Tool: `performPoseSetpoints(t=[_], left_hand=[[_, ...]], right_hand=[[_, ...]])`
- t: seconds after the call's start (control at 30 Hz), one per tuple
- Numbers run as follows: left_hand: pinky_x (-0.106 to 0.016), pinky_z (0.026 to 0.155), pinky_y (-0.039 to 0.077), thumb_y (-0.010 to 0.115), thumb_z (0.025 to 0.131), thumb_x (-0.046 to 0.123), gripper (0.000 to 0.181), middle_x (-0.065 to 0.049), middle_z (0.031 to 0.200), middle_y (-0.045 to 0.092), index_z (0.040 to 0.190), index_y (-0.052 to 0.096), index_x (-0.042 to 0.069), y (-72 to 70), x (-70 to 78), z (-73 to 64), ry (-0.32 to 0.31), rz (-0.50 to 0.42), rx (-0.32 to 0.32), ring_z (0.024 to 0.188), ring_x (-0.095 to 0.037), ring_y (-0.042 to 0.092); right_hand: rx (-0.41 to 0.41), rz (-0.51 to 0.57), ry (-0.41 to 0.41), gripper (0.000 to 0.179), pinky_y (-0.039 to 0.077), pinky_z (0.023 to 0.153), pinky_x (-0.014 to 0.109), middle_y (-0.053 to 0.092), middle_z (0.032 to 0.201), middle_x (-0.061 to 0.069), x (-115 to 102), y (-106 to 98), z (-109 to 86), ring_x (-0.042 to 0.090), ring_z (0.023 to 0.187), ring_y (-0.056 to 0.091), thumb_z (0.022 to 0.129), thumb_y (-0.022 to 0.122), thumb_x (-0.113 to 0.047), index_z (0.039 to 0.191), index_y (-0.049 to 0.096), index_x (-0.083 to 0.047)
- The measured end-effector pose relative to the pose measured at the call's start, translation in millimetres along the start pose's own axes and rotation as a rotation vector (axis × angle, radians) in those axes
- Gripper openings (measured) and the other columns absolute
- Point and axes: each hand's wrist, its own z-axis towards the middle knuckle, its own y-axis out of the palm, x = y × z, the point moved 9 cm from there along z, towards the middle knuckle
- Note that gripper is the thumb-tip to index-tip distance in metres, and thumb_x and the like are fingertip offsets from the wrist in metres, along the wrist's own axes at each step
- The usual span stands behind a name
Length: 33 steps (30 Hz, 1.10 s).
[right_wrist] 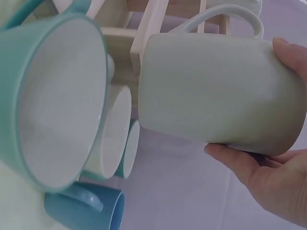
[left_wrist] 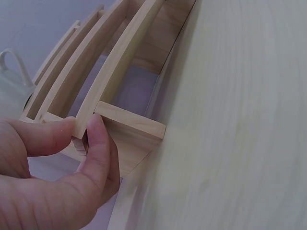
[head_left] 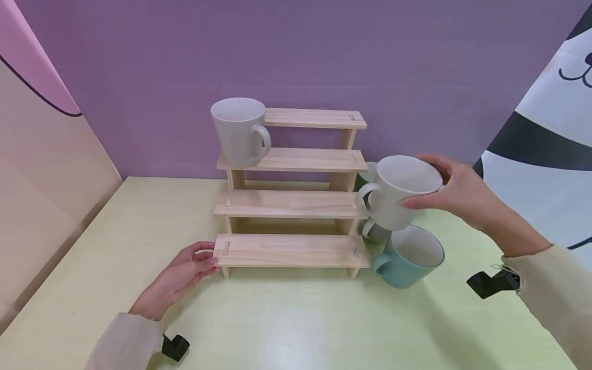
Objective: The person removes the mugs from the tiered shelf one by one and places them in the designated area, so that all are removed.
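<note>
A wooden four-step rack (head_left: 290, 250) stands on the table. My left hand (head_left: 184, 276) pinches the left end of its lowest board; in the left wrist view the thumb (left_wrist: 53, 136) and a finger lie on either side of the board end (left_wrist: 88, 122). My right hand (head_left: 467, 194) grips a white mug (head_left: 393, 203) near its rim, held upright to the right of the rack, its handle pointing left toward the boards. Another white mug (head_left: 237, 134) sits at the left end of the second step from the top, handle to the right.
Right of the rack, below the held mug, stands a light teal mug (head_left: 407, 264). Other mugs behind it are partly hidden; the right wrist view shows a white one (right_wrist: 116, 134) and a blue one (right_wrist: 79, 208). A purple backdrop (head_left: 416, 77) closes off the table's back.
</note>
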Motion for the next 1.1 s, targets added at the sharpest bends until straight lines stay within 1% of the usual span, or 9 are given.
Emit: performPoseSetpoints(t=[0.13,0.27,0.37,0.6,0.77,0.87,0.97,1.1], left_hand=[[-0.018,0.083,0.055,0.044,0.095,-0.005,0.045,-0.006,0.105,0.050,0.135,0.023,-0.013,0.4,1.1,-0.5,0.005,-0.010,0.003,0.088,-0.008,0.060],[-0.017,0.083,0.055,0.045,0.095,-0.006,0.045,-0.005,0.103,0.051,0.134,0.023,-0.013,1.2,2.0,-0.7,0.009,-0.013,0.001,0.088,-0.007,0.060],[-0.017,0.083,0.055,0.045,0.096,-0.005,0.046,-0.005,0.104,0.051,0.135,0.023,-0.013,1.7,2.4,-0.3,0.009,-0.013,-0.003,0.088,-0.007,0.060],[-0.016,0.082,0.054,0.043,0.095,-0.006,0.045,-0.006,0.104,0.050,0.135,0.022,-0.014,1.8,3.2,0.7,0.008,-0.010,-0.005,0.088,-0.007,0.059],[-0.017,0.084,0.054,0.044,0.096,-0.006,0.046,-0.007,0.106,0.049,0.136,0.022,-0.014,2.1,3.0,1.0,0.006,-0.002,-0.005,0.089,-0.007,0.059],[-0.017,0.084,0.054,0.044,0.096,-0.006,0.047,-0.007,0.107,0.049,0.136,0.022,-0.013,2.0,2.4,0.9,0.006,-0.003,-0.006,0.089,-0.007,0.059],[-0.017,0.084,0.054,0.044,0.096,-0.006,0.046,-0.007,0.106,0.049,0.136,0.022,-0.013,2.2,2.3,0.4,0.007,-0.004,-0.008,0.089,-0.008,0.059],[-0.018,0.084,0.055,0.044,0.096,-0.006,0.046,-0.007,0.106,0.050,0.136,0.022,-0.013,2.7,2.2,0.4,0.009,-0.002,-0.009,0.089,-0.008,0.059]], right_hand=[[0.019,-0.005,0.017,0.078,0.049,0.073,0.016,0.052,0.117,-0.012,10,-8,1.0,0.001,0.097,0.053,0.075,0.081,-0.020,0.141,0.039,-0.020],[0.034,-0.009,0.037,0.077,0.048,0.072,0.015,0.051,0.114,-0.017,19,-16,1.0,-0.001,0.095,0.053,0.076,0.081,-0.020,0.141,0.039,-0.019],[0.042,-0.017,0.047,0.077,0.047,0.072,0.013,0.049,0.114,-0.017,26,-21,1.4,-0.002,0.095,0.052,0.077,0.080,-0.021,0.142,0.038,-0.017],[0.061,-0.055,0.068,0.077,0.046,0.070,0.012,0.046,0.119,-0.010,44,-33,3.3,-0.002,0.094,0.048,0.079,0.078,-0.026,0.143,0.035,-0.015],[0.088,-0.068,0.080,0.075,0.045,0.068,0.013,0.046,0.116,-0.011,59,-41,3.7,0.001,0.094,0.047,0.080,0.077,-0.029,0.141,0.037,-0.014],[0.093,-0.070,0.088,0.075,0.045,0.068,0.014,0.045,0.117,-0.009,68,-44,4.2,0.002,0.094,0.047,0.080,0.077,-0.031,0.141,0.037,-0.014],[0.097,-0.078,0.099,0.075,0.045,0.067,0.015,0.045,0.116,-0.009,75,-46,4.2,0.002,0.093,0.046,0.081,0.076,-0.032,0.141,0.036,-0.013],[0.118,-0.081,0.111,0.077,0.045,0.066,0.014,0.044,0.114,-0.012,84,-49,3.4,0.001,0.091,0.045,0.081,0.076,-0.032,0.142,0.035,-0.009]])
